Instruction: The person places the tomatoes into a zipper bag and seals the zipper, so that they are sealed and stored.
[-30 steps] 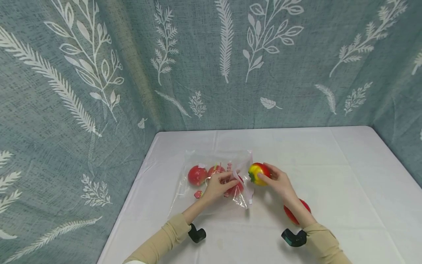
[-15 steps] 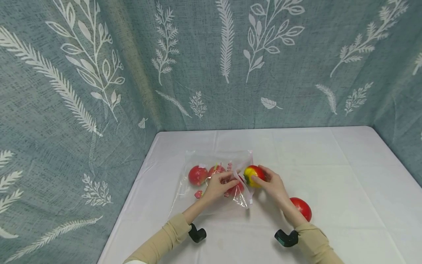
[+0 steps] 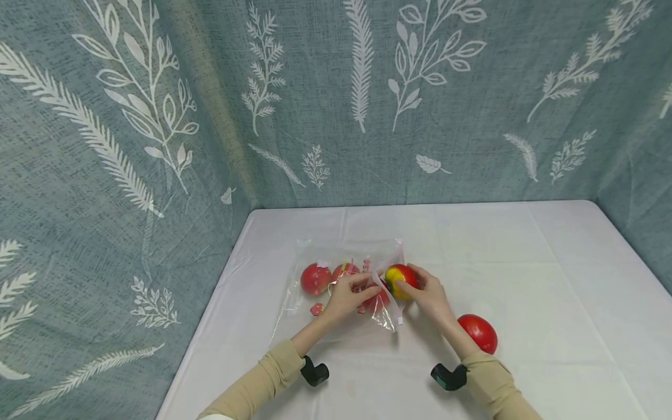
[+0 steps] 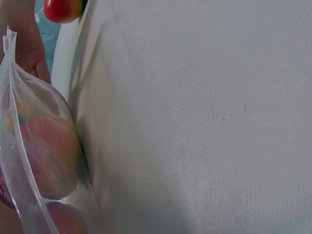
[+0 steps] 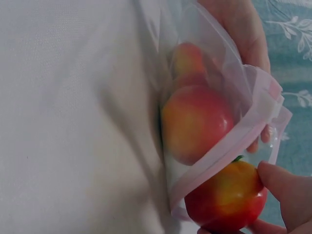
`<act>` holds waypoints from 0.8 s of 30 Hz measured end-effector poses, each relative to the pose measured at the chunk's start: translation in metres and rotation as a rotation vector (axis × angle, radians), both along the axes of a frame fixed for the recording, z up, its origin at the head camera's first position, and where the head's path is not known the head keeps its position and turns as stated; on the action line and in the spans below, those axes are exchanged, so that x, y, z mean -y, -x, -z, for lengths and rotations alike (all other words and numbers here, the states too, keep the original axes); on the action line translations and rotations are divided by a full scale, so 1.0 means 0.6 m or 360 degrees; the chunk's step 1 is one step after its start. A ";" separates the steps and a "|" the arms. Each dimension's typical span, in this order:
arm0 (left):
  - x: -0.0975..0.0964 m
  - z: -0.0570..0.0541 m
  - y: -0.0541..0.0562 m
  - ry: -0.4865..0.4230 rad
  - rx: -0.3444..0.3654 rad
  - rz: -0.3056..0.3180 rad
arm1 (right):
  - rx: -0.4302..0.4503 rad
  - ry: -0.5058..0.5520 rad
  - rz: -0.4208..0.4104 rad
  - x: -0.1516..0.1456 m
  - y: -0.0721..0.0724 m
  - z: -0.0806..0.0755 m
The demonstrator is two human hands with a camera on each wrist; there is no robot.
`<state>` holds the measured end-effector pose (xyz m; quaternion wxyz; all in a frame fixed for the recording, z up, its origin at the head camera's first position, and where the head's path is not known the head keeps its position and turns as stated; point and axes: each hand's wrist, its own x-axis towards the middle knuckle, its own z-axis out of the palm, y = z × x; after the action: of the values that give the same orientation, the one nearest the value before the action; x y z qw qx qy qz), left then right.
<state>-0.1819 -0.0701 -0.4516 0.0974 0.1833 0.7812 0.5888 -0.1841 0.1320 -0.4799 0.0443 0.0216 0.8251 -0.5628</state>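
A clear zip bag point(image 3: 294, 303) lies on the table with several red-and-yellow round fruits point(image 3: 316, 279) inside. My left hand point(image 3: 346, 296) pinches the edge of its mouth, holding it up. My right hand point(image 3: 431, 294) grips a red-and-yellow round fruit with a green top point(image 3: 402, 281) between thumb and fingers. In the right wrist view that gripped fruit point(image 5: 229, 195) sits at the bag's mouth, partly behind the pink-white zip strip point(image 5: 229, 144). Another fruit point(image 5: 197, 124) shows through the plastic. The left wrist view shows the bag's fruit point(image 4: 51, 158) blurred by the film.
A loose red round fruit point(image 3: 478, 333) lies on the white-covered table point(image 3: 551, 280), beside my right forearm. A green leaf-patterned curtain point(image 3: 325, 105) hangs behind and to the left of the table. Black devices are strapped at both wrists.
My right hand has moved left with the fruit, from beside the bag to its mouth. The loose red fruit shows more from behind the forearm. My left hand stays put.
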 end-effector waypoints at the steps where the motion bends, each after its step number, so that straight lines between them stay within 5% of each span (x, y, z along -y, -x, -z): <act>1: 0.000 0.000 0.000 0.0001 -0.0008 0.0003 | 0.0004 -0.0006 0.0003 0.002 0.000 0.001; 24: -0.003 -0.007 -0.004 0.0114 -0.0154 -0.0055 | -0.0039 0.0069 -0.0010 0.037 0.002 0.019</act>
<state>-0.1794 -0.0681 -0.4474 0.0556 0.1943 0.8087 0.5524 -0.1855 0.1100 -0.4910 0.0364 0.0110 0.8133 -0.5806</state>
